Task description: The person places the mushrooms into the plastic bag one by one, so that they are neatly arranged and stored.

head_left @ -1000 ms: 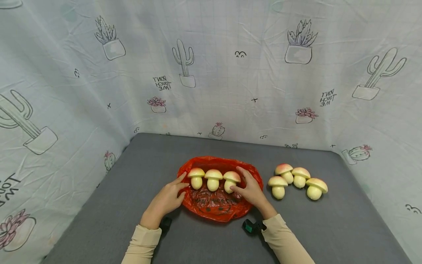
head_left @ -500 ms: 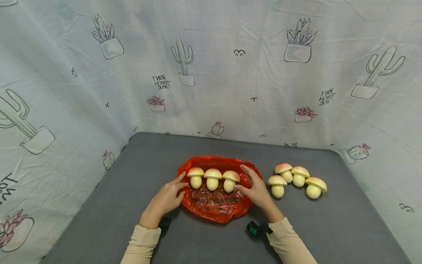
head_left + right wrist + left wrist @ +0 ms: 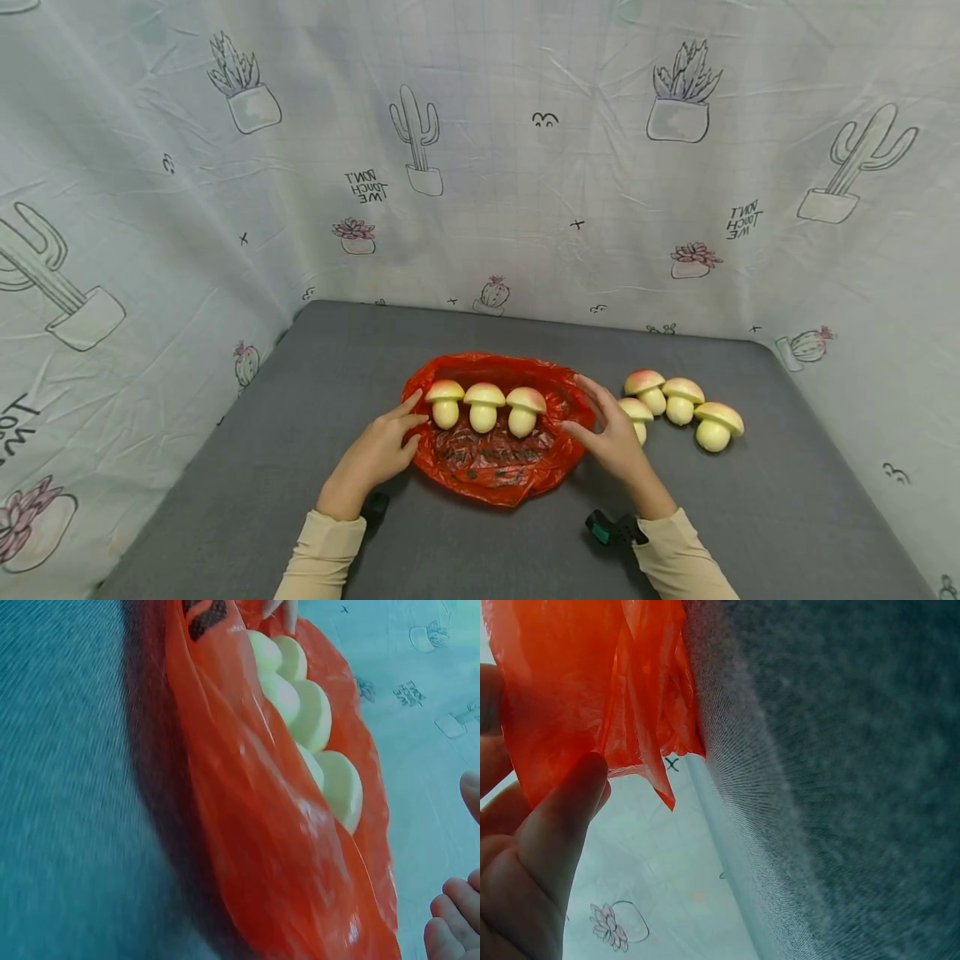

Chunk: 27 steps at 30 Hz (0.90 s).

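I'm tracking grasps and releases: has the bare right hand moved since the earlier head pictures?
Yes, rightward: the bare right hand has moved toward the nearest loose yellow mushroom-shaped piece on the grey table and now partly hides it.

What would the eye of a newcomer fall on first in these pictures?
Probably the bright red crinkled plastic bag, lying open on the grey table, with three pale yellow mushroom-shaped objects in a row inside. The left hand pinches the bag's left edge, and the right hand is open by its right edge. Four similar yellow mushroom-shaped objects cluster farther right on the table.
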### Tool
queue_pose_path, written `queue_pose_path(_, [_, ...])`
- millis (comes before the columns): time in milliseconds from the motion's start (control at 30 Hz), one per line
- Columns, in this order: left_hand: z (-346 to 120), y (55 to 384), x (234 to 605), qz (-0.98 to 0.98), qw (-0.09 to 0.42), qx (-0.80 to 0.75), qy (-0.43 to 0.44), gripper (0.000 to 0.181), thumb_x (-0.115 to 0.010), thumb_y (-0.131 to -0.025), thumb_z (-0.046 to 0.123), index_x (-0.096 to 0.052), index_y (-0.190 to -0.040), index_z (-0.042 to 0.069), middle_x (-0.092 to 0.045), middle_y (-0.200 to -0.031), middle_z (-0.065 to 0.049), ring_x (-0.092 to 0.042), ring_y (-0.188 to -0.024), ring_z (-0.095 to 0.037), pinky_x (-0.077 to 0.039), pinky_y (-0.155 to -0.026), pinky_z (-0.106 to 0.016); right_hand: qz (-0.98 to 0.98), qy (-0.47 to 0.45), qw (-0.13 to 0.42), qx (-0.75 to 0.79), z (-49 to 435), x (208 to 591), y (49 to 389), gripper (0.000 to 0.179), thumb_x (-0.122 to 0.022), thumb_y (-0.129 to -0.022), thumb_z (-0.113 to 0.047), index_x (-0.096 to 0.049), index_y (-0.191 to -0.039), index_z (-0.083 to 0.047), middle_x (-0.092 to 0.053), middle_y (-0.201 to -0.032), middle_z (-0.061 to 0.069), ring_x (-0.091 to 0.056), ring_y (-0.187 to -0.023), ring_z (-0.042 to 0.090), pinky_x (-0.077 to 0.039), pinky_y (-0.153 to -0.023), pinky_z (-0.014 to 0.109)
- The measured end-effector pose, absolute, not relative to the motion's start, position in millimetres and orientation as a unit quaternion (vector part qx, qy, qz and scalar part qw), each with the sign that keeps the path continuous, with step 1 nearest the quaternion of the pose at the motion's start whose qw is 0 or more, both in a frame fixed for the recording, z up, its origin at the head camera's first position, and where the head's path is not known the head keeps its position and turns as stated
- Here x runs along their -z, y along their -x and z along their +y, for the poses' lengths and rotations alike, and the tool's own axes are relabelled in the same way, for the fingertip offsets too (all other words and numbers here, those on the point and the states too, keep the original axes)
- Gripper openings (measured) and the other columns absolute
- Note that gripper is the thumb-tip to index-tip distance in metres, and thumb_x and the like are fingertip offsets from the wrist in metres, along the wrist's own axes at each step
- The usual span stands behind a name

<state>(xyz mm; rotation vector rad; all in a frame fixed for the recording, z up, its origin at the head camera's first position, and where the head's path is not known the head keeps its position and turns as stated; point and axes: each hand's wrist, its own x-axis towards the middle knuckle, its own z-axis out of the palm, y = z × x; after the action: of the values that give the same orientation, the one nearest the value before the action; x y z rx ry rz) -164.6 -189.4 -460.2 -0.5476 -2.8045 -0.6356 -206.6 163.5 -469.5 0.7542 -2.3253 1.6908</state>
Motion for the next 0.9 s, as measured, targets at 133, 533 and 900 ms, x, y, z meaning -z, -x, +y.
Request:
queue_pose_path(133, [-189.1,163.7,458.5,-0.952,0.106,0.218,0.186,0.030,-0.066,-0.083,0.003,-0.068,-0.113,-0.002,-0.045,-0.143,-0.020,-0.059,-0.077,-0.017,-0.045,-0.068,-0.030,-0.778,-0.247,0.097,-0.570,172.8,466.0,203.5,0.071,-0.068,-0.081,0.005,-0.036,-0.143,0.002,-0.037,-0.145,0.025,-0.035,-0.135,0.033,-0.031,-0.104,0.013])
queue_pose_path(533, [-188.6,163.1,458.7,-0.952,0.108,0.220,0.185,0.030,-0.066,-0.084,0.002,-0.068,-0.113,-0.003,-0.045,-0.143,-0.021,-0.064,-0.099,-0.027,-0.051,-0.076,-0.036,-0.780,-0.209,0.148,-0.570,194.4,445.0,186.5,0.067,-0.066,-0.078,0.014,-0.038,-0.139,0.011,-0.044,-0.141,0.010,-0.041,-0.134,0.017,-0.033,-0.104,0.014])
queue_pose_path(900, [-189.5,163.0,462.8,-0.944,0.133,0.224,0.202,0.031,-0.067,-0.080,0.000,-0.068,-0.110,-0.005,-0.048,-0.138,-0.026,-0.066,-0.088,-0.026,-0.051,-0.070,-0.035,-0.773,-0.218,0.195,-0.563,235.5,458.2,193.7,0.070,-0.064,-0.079,0.016,-0.035,-0.142,0.009,-0.041,-0.145,0.005,-0.035,-0.133,-0.001,-0.029,-0.105,0.011])
